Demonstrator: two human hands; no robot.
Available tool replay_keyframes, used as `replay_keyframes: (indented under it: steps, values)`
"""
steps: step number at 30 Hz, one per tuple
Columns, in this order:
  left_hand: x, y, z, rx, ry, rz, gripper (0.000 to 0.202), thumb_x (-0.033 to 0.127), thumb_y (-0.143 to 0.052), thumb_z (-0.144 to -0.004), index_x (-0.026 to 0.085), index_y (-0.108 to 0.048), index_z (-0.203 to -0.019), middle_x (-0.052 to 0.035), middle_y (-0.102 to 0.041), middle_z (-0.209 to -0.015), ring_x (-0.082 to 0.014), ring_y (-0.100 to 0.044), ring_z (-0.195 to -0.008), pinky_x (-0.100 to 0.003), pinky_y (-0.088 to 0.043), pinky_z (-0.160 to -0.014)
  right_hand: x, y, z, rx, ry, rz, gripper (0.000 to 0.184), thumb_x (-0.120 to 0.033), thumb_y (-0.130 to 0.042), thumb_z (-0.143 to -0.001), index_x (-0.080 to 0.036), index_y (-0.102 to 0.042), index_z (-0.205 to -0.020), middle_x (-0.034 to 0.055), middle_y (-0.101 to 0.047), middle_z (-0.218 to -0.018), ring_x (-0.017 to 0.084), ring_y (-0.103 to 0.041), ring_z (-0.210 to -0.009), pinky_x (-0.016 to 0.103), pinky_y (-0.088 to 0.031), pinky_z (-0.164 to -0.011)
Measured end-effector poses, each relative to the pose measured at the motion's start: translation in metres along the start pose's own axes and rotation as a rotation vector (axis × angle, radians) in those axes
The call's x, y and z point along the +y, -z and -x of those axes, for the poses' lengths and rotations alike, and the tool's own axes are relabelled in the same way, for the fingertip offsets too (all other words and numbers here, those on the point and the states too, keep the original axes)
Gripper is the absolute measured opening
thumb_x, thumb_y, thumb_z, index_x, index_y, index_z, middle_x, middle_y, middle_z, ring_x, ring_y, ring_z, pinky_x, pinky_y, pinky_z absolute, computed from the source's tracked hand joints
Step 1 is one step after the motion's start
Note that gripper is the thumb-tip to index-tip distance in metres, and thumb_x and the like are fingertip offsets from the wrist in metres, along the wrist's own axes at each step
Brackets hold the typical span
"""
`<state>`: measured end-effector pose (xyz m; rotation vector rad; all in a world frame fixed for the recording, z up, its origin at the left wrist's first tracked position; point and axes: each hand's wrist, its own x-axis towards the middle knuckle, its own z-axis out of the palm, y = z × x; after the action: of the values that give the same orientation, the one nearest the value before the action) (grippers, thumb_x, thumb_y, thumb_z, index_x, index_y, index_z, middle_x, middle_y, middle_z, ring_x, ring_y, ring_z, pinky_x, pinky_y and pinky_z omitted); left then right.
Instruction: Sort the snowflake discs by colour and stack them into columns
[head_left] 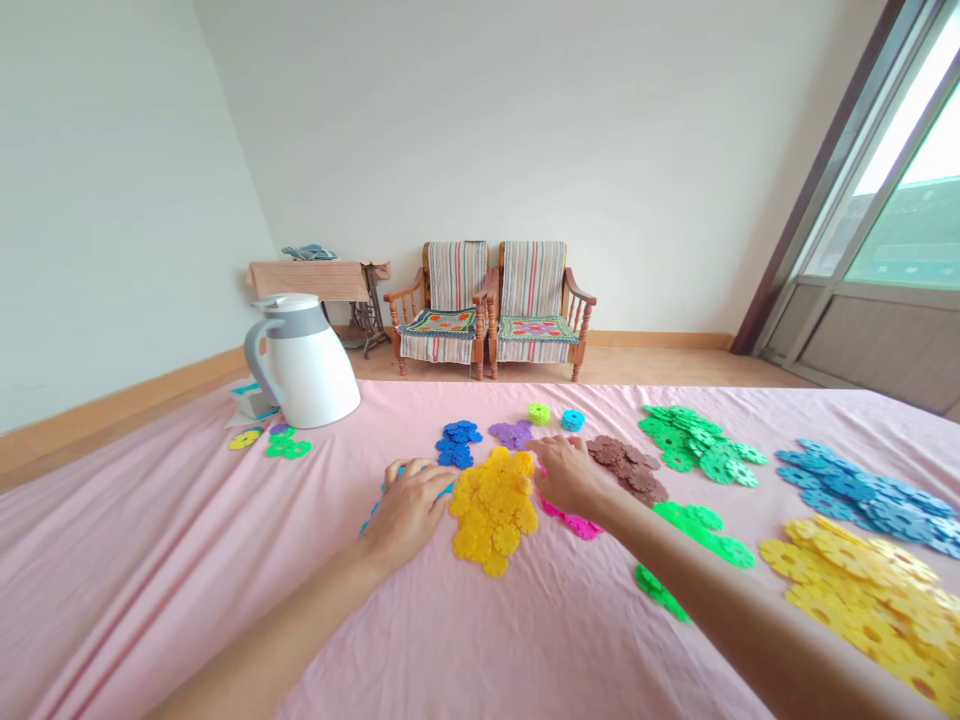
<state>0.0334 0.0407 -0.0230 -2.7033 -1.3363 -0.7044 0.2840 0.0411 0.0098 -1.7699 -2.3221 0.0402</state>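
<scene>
Currently flanking the yellow pile point(491, 515): left hand point(409, 510) lying flat and empty, right hand point(574, 475) possibly gripping pink discs point(581, 525); sweeping low should keep colours apart.

Our right hand point(574, 478) hides most of the pink pieces point(579, 526). Our left hand point(409, 510) covers the light blue pieces point(372, 516). The picture's edge cuts off the right yellow pile point(862, 590).

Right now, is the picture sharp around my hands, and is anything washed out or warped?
Head view: left hand, right hand and the yellow disc pile between them look sharp; the window is blown out white; the wide lens slants its frame.
</scene>
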Motion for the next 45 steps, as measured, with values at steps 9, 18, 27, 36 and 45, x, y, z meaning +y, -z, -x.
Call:
replay_keyframes:
  steps: [9,18,27,36,45]
  values:
    - [-0.009,0.003,-0.002,0.099,0.057,-0.084,0.032,0.009,-0.05,-0.08,0.022,-0.063,-0.105,-0.0056,-0.065,-0.107,-0.0239,-0.053,-0.102,-0.045,-0.035,-0.09,-0.008,0.003,-0.003,-0.057,-0.01,0.056,0.031,-0.009,-0.045,-0.075,-0.013,-0.061,-0.102,0.0156,-0.065,-0.1,0.026,-0.056,-0.096,0.036,-0.029,-0.083]
    - [0.033,0.001,-0.015,-0.015,-0.058,0.148,0.038,0.002,-0.039,-0.08,0.019,-0.06,-0.107,-0.0061,-0.064,-0.106,-0.0191,-0.056,-0.101,-0.034,-0.044,-0.091,-0.01,-0.016,-0.005,-0.031,0.038,-0.026,0.043,-0.006,-0.045,-0.071,-0.015,-0.059,-0.111,0.0123,-0.065,-0.106,0.023,-0.057,-0.097,0.033,-0.035,-0.082]
    - [0.035,-0.008,-0.024,-0.09,0.078,0.179,0.033,0.0,-0.037,-0.077,0.017,-0.06,-0.094,-0.007,-0.065,-0.096,-0.0211,-0.058,-0.095,-0.035,-0.044,-0.085,-0.012,-0.032,-0.037,-0.015,0.106,-0.144,0.055,0.004,-0.037,-0.071,-0.013,-0.057,-0.119,0.0114,-0.061,-0.117,0.019,-0.053,-0.109,0.029,-0.037,-0.09]
    - [0.035,-0.008,-0.02,-0.065,0.088,0.199,0.042,-0.005,-0.038,-0.07,0.017,-0.061,-0.097,-0.0072,-0.065,-0.1,-0.0213,-0.057,-0.1,-0.035,-0.044,-0.089,-0.022,-0.026,-0.03,-0.051,0.157,-0.192,0.054,0.004,-0.038,-0.07,-0.015,-0.059,-0.116,0.0105,-0.062,-0.117,0.018,-0.054,-0.106,0.029,-0.038,-0.089]
    - [0.033,0.003,-0.01,-0.034,0.088,0.223,0.05,-0.005,-0.038,-0.072,0.02,-0.06,-0.108,-0.0043,-0.066,-0.105,-0.0197,-0.058,-0.102,-0.034,-0.044,-0.091,-0.011,-0.003,0.009,-0.017,0.01,-0.12,0.049,0.003,-0.039,-0.07,-0.015,-0.063,-0.109,0.0123,-0.068,-0.102,0.022,-0.059,-0.098,0.031,-0.038,-0.082]
